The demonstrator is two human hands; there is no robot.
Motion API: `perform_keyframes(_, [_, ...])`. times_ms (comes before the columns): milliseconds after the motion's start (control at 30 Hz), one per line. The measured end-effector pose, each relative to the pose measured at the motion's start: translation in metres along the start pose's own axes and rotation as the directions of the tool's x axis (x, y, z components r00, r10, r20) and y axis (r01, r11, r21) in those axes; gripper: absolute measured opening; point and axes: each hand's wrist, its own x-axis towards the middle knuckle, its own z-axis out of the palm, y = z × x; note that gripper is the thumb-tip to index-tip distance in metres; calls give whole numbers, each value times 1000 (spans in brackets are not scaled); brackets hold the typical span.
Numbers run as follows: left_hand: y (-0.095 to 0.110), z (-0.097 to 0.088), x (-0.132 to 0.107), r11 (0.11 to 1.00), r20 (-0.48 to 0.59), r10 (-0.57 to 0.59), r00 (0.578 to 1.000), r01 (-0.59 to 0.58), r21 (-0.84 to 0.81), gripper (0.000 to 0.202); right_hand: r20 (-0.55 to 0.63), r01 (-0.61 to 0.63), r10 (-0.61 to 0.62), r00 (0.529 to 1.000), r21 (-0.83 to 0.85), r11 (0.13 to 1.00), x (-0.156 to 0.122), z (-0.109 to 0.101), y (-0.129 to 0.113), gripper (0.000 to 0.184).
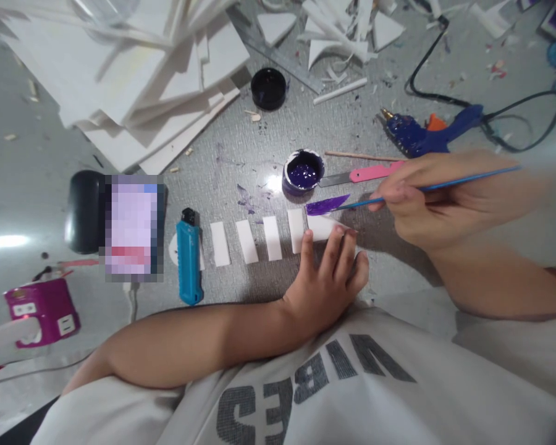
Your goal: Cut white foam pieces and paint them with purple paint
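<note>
My right hand grips a thin blue paintbrush, its tip at a white foam board piece. Purple paint covers that piece's far edge. Flat on the near part of the same piece, the fingers of my left hand are spread and press it to the table. Just beyond stands a small open paint jar with dark purple paint inside. To the left of the piece, several white rectangular strips lie in a row, the closest one by my left index finger.
A blue box cutter lies left of the strips, near a phone and a magenta power socket. A pink-handled blade and a blue glue gun are at right. White board sheets, a black lid and scraps lie behind.
</note>
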Motion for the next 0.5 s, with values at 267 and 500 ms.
perform_keyframes(267, [-1,-3,1,1000,5,12,1000,-12,14,38,116,142,-163,980,176,974,12,-2,-11,27])
perform_keyframes(500, [0,-1,0,1000,28,16,999,-16,22,42,154,167,-187,970,131,977,3,3,-2,28])
